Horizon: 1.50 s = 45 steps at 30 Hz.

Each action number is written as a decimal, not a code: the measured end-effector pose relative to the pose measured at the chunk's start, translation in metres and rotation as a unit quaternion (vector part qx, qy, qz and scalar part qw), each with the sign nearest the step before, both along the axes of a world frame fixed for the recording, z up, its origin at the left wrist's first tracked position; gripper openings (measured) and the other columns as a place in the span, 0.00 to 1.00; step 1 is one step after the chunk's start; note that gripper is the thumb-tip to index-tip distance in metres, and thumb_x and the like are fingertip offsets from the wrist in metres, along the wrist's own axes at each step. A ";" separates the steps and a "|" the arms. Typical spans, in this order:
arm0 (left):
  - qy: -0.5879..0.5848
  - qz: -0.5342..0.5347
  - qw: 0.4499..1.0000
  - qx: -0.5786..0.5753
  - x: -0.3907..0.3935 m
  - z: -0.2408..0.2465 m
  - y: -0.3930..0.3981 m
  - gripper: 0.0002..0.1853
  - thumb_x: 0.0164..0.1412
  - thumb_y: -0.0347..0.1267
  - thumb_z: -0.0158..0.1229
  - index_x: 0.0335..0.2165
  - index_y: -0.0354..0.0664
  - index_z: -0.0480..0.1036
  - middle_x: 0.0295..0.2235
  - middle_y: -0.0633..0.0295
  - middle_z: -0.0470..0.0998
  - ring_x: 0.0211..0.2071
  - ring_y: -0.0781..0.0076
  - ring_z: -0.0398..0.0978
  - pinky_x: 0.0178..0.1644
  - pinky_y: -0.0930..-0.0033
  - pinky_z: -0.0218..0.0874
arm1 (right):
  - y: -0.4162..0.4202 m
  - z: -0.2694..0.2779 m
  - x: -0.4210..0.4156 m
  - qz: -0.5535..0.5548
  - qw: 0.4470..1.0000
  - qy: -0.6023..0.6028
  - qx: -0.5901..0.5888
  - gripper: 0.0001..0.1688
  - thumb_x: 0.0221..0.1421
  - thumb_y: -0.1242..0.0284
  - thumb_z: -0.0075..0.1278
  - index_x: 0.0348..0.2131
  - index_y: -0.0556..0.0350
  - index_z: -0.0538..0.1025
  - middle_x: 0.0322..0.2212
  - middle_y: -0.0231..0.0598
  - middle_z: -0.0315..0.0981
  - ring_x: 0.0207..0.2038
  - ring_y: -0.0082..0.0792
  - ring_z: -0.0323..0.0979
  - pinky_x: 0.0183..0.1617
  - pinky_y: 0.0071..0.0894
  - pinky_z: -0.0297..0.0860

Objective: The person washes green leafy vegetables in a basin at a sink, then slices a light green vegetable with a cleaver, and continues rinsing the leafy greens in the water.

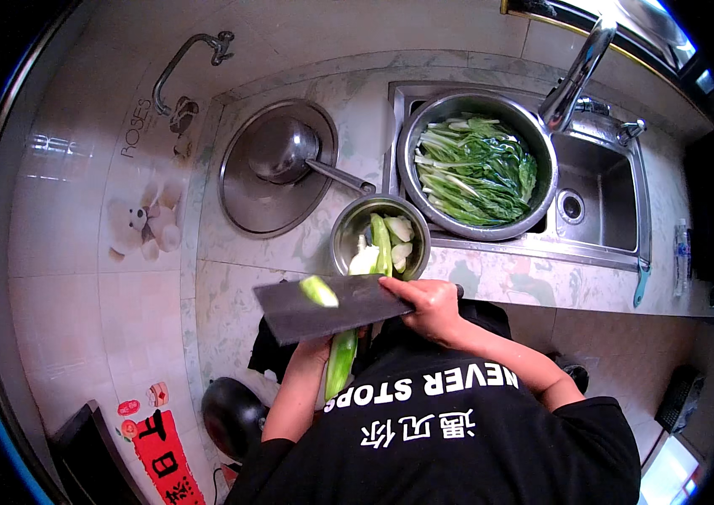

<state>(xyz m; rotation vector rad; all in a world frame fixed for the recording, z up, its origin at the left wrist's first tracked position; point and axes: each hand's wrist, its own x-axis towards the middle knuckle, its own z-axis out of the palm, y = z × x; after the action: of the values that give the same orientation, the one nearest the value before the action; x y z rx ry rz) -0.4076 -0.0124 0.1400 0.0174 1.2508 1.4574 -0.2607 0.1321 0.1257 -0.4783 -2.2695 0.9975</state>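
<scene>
My right hand [431, 309] grips the handle end of a broad dark cleaver [332, 315], its index finger along the blade. One cut piece of green vegetable [319, 291] lies on the flat of the blade. My left hand [317, 349] is mostly hidden under the cleaver and holds a long peeled green stalk vegetable [341, 363] that points back towards my shirt. Just beyond the blade, a steel bowl [335, 238] contains pale and green cut pieces [382, 243].
Leafy greens [474, 170] soak in a large steel basin [407, 158] over the sink [603, 189]. A steel ladle [341, 175] rests on a round metal lid [237, 196] at the left. A faucet [578, 72] rises behind. A black wok [231, 416] is at lower left.
</scene>
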 end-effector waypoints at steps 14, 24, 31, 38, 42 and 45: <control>-0.078 -0.076 0.990 -0.085 -0.010 0.025 0.004 0.21 0.60 0.47 0.37 0.40 0.41 0.63 0.24 0.59 0.69 0.19 0.76 0.66 0.21 0.77 0.60 | 0.014 -0.037 0.000 -0.106 0.973 -0.201 -0.050 0.17 0.35 0.74 0.54 0.32 0.42 0.76 0.18 0.41 0.72 0.20 0.40 0.71 0.23 0.34 0.66; -0.044 -0.042 0.997 -0.053 -0.012 -0.007 -0.006 0.24 0.54 0.49 0.43 0.37 0.40 0.66 0.22 0.59 0.70 0.20 0.72 0.66 0.22 0.74 0.60 | 0.001 -0.007 -0.003 -0.008 1.000 -0.018 0.007 0.28 0.24 0.78 0.52 0.35 0.48 0.73 0.15 0.36 0.68 0.18 0.36 0.69 0.20 0.32 0.65; 0.012 -0.030 0.999 0.009 -0.011 -0.002 -0.013 0.23 0.54 0.49 0.43 0.37 0.40 0.66 0.18 0.63 0.67 0.15 0.75 0.62 0.17 0.77 0.56 | 0.000 0.003 -0.007 0.013 0.994 -0.020 0.102 0.33 0.21 0.74 0.53 0.38 0.49 0.71 0.13 0.31 0.63 0.16 0.34 0.67 0.19 0.32 0.63; -0.078 -0.130 0.985 -0.081 -0.017 0.034 0.012 0.27 0.61 0.50 0.30 0.40 0.38 0.62 0.15 0.67 0.60 0.12 0.82 0.55 0.14 0.83 0.48 | 0.009 -0.030 -0.004 -0.097 0.982 -0.157 -0.032 0.23 0.31 0.78 0.52 0.35 0.43 0.74 0.21 0.39 0.73 0.22 0.39 0.71 0.23 0.34 0.66; -0.084 -0.115 0.986 -0.084 -0.018 0.028 0.009 0.29 0.58 0.54 0.30 0.39 0.41 0.62 0.14 0.67 0.58 0.12 0.81 0.54 0.13 0.83 0.48 | 0.011 -0.027 0.001 -0.097 0.980 -0.165 -0.048 0.20 0.32 0.77 0.52 0.32 0.45 0.75 0.20 0.40 0.73 0.21 0.39 0.71 0.23 0.33 0.66; -0.113 -0.107 0.985 -0.080 -0.021 0.009 0.005 0.27 0.57 0.55 0.32 0.36 0.42 0.63 0.14 0.66 0.58 0.12 0.80 0.55 0.12 0.82 0.48 | 0.003 -0.013 -0.003 -0.045 0.996 -0.063 -0.054 0.20 0.31 0.78 0.52 0.32 0.47 0.75 0.21 0.40 0.73 0.22 0.39 0.72 0.22 0.33 0.66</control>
<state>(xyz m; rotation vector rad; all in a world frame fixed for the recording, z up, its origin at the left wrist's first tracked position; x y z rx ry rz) -0.4289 -0.0070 0.1488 -0.1148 1.1393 1.1378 -0.2638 0.1350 0.1129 -0.7011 -2.2894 1.0747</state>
